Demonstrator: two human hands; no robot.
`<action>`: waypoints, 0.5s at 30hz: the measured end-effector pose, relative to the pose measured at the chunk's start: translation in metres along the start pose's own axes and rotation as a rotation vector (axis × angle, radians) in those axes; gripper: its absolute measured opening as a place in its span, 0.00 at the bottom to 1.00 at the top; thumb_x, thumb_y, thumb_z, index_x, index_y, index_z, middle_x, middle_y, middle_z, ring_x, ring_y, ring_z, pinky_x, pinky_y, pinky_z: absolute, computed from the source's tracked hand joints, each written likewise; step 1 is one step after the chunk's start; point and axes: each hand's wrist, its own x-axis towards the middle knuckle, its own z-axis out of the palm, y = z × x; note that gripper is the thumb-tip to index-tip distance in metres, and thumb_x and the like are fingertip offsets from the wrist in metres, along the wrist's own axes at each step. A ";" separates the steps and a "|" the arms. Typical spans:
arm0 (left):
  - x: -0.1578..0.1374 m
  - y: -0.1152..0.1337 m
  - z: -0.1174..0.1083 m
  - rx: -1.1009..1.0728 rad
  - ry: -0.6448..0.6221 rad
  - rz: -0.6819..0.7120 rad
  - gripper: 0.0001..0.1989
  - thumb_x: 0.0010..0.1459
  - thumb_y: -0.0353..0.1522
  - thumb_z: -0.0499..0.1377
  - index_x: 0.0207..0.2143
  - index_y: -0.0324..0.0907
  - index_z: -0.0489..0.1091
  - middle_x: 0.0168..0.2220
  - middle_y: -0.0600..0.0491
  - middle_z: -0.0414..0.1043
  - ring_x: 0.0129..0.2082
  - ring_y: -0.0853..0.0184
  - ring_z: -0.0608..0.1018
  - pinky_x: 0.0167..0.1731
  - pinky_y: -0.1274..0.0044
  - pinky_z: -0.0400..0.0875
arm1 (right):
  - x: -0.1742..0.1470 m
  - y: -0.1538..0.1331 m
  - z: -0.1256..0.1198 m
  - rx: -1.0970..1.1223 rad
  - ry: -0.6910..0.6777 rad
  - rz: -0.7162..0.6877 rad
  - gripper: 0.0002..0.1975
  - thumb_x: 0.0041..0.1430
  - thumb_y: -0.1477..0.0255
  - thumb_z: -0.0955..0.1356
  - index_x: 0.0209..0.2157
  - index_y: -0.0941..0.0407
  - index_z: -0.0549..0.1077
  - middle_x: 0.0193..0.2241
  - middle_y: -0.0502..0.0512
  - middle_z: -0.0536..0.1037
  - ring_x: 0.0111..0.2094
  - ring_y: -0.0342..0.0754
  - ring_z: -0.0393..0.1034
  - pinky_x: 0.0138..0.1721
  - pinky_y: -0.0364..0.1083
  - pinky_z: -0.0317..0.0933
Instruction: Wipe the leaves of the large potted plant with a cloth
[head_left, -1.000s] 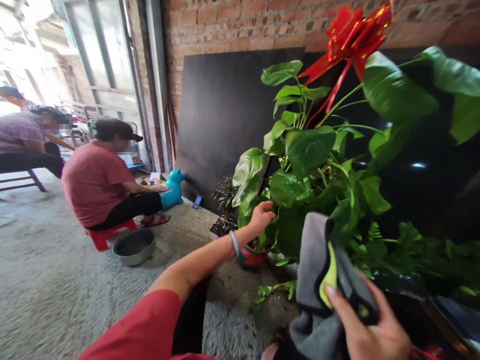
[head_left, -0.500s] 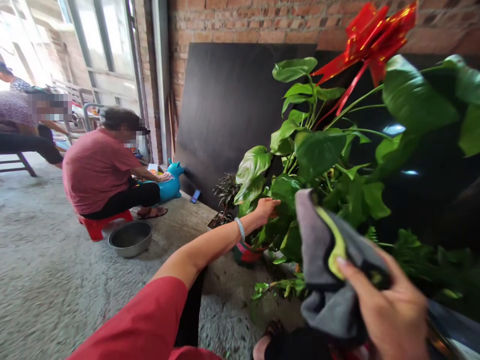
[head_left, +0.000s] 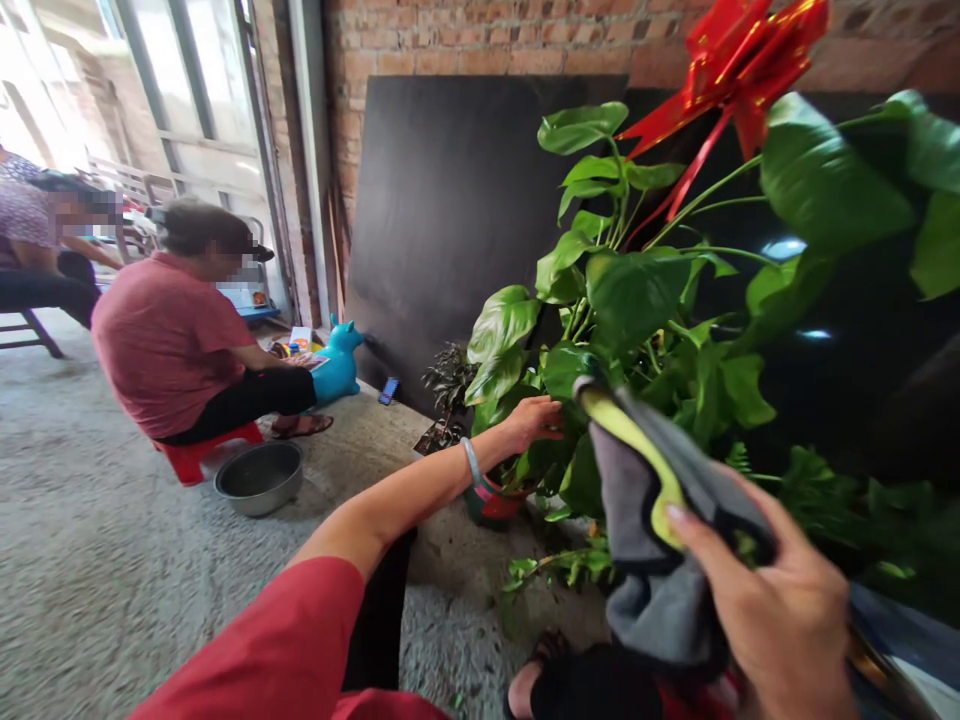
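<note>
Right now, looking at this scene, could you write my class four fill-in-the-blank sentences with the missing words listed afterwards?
The right hand grips a cloth coloured mostly ____.
A bangle circles the wrist of the camera wearer's ____ hand.
The bow above the plant is coloured ____.
The large dark panel stands against a wall made of ____.
Missing words: grey; left; red; brick.
</note>
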 end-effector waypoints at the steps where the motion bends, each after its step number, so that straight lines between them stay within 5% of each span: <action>1: 0.000 -0.001 0.002 -0.004 -0.006 -0.003 0.08 0.60 0.27 0.60 0.27 0.40 0.67 0.23 0.57 0.68 0.27 0.69 0.74 0.38 0.71 0.76 | 0.010 -0.007 0.000 -0.003 0.085 -0.040 0.34 0.46 0.51 0.74 0.53 0.52 0.79 0.44 0.59 0.83 0.44 0.62 0.77 0.51 0.56 0.69; 4: -0.001 -0.003 0.010 -0.020 -0.009 -0.020 0.11 0.60 0.26 0.58 0.25 0.40 0.64 0.22 0.57 0.67 0.27 0.69 0.74 0.39 0.70 0.76 | 0.038 -0.009 0.027 0.022 0.196 -0.139 0.37 0.46 0.53 0.73 0.55 0.58 0.77 0.46 0.63 0.82 0.45 0.63 0.77 0.52 0.57 0.68; 8: -0.005 -0.010 0.002 -0.039 0.002 -0.015 0.11 0.58 0.28 0.61 0.24 0.39 0.64 0.21 0.57 0.67 0.24 0.71 0.73 0.34 0.74 0.75 | 0.016 0.029 0.063 -0.017 -0.091 -0.058 0.37 0.43 0.52 0.72 0.53 0.59 0.78 0.46 0.66 0.82 0.46 0.63 0.77 0.51 0.59 0.69; 13: -0.021 -0.039 -0.034 0.090 0.102 -0.099 0.03 0.53 0.29 0.65 0.30 0.38 0.73 0.28 0.52 0.75 0.26 0.71 0.73 0.29 0.79 0.70 | -0.070 0.080 0.025 -0.011 -0.340 0.259 0.38 0.42 0.46 0.73 0.50 0.56 0.79 0.45 0.61 0.84 0.49 0.63 0.78 0.50 0.54 0.71; 15: -0.028 -0.055 -0.041 0.169 0.107 -0.085 0.05 0.53 0.28 0.64 0.35 0.38 0.77 0.34 0.49 0.79 0.30 0.69 0.76 0.32 0.78 0.71 | -0.089 0.089 -0.001 -0.023 -0.328 0.347 0.38 0.42 0.44 0.73 0.51 0.54 0.78 0.46 0.59 0.84 0.51 0.63 0.77 0.49 0.52 0.72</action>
